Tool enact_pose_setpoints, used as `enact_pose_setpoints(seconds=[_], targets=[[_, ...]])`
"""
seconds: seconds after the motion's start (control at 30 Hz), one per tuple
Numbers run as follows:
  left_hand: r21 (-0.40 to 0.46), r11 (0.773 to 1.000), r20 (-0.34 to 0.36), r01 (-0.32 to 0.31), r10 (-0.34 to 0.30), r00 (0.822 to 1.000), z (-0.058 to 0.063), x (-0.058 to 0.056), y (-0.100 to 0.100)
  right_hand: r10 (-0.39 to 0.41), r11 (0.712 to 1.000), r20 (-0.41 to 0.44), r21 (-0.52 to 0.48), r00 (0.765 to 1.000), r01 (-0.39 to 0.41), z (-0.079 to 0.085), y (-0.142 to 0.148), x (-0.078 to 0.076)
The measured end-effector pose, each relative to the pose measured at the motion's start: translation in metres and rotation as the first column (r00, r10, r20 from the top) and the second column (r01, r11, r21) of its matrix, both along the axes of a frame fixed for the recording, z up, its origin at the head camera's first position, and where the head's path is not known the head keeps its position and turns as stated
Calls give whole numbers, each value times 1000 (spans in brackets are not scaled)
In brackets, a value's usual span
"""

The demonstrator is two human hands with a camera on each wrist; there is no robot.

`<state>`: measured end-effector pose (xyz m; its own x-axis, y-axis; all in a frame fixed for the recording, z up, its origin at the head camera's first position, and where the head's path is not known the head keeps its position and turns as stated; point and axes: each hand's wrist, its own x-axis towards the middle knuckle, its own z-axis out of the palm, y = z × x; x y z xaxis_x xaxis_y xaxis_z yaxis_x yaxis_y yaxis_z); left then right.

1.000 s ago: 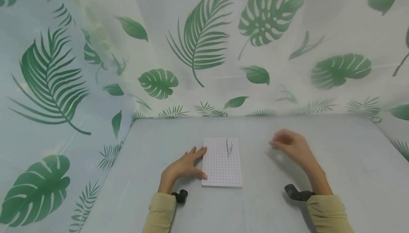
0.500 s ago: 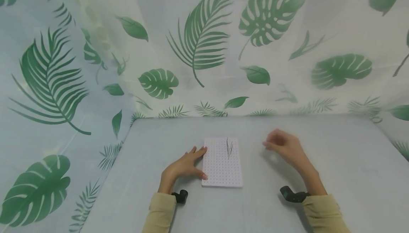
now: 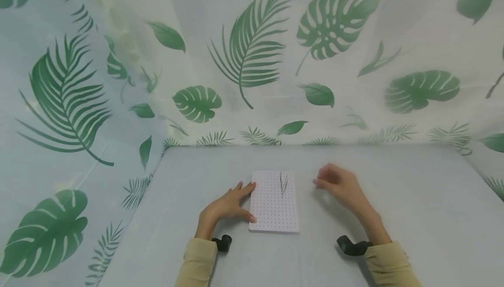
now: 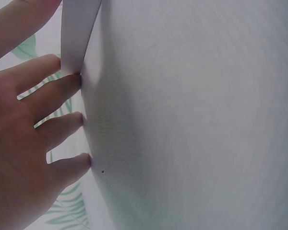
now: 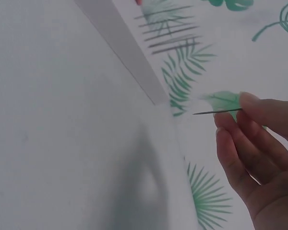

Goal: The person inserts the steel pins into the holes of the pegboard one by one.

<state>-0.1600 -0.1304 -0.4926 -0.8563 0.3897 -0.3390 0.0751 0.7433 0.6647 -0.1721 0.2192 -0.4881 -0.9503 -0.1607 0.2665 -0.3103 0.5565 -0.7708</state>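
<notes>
A white block (image 3: 271, 212) with rows of small holes lies on the table. Several thin dark needles (image 3: 283, 184) stand in its far right part; in the right wrist view these upright needles (image 5: 170, 36) stick out from the block's face. My left hand (image 3: 225, 204) is spread at the block's left side, its thumb and a fingertip on that edge. To the right of the block, my right hand (image 3: 341, 186) is raised over the table. Between its thumb and index finger it pinches one needle (image 5: 209, 113), tip pointing toward the block.
Pale grey covering spreads over the table (image 3: 425, 208). Behind and to the left hangs a white curtain (image 3: 271, 116) printed with green leaves. A black wrist camera (image 3: 352, 246) sits on the right wrist, another black camera (image 3: 224, 243) on the left.
My right hand has moved left, closer to the block, while pinching the needle. The left hand stays at the block's edge. The head view has shifted slightly.
</notes>
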Motion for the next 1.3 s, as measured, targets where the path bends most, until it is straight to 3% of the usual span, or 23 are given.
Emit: enact_pose_setpoints(seconds=[0.33,0.57,0.87,1.3], targets=[[-5,1000,1,-3,3,1000,-2,0,2,-3,1000,44,-21,999,4,-2,-20,3],[-1,1000,-4,-2,2,1000,-1,-1,2,-16,997,20,-73,1000,18,-6,-34,5],[-4,1000,3,-14,14,1000,0,0,1,68,986,33,-157,997,-62,-13,-49,6],[21,1000,-3,3,-3,1000,-1,0,1,107,993,10,-50,994,-106,-21,-60,6]])
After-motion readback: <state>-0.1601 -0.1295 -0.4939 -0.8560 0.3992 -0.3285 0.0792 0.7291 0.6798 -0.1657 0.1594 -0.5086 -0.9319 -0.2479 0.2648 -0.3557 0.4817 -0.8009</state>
